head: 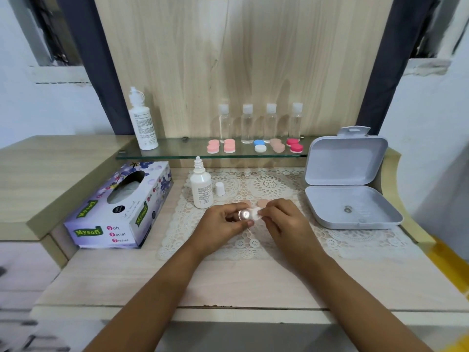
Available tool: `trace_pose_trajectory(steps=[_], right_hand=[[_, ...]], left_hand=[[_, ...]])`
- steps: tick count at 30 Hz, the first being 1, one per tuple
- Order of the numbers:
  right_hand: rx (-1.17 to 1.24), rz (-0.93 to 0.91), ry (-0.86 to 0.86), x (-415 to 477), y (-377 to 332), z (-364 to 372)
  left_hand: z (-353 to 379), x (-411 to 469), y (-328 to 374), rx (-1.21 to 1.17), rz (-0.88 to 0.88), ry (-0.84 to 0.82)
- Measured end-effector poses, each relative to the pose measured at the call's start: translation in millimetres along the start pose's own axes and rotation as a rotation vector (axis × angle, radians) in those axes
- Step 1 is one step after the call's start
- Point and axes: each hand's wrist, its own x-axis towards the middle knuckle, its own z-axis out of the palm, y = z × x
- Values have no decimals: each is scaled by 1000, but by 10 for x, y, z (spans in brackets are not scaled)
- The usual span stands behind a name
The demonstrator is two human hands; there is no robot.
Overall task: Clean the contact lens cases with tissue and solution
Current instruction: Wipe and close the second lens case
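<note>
My left hand [223,221] grips an open contact lens case [245,214] just above the lace mat. Its round well faces up and shines. My right hand [280,217] pinches a small wad of white tissue [256,213] against the case's right side. Two beige caps [264,203] lie on the mat right behind my fingers. A small white solution bottle [201,188] stands uncapped to the left, its white cap [219,188] beside it. The purple tissue box [121,207] lies at the left of the desk.
A glass shelf [177,151] behind carries several closed lens cases in pink, blue-white, beige and red [294,145], several clear bottles [247,124] and a tall white solution bottle [142,123]. An open grey plastic box [350,199] sits right of the mat.
</note>
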Motion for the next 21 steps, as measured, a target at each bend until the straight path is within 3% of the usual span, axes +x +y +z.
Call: trace_pose_trajectory(steps=[3,10,16,21], right_hand=[[-5,69,53,24,39,-12],[-34,-92,-43,-23,9,-6],[-67,-22,62,12,22,18],[-68,-95,-67,-30,-37,19]], left_hand=[[6,-2,-11,-12,-6,19],[-21,4,-52,46,1,-12],[-11,1,-40,-27,-33,-3],[-10,-11,-17,-42,-12,-19]])
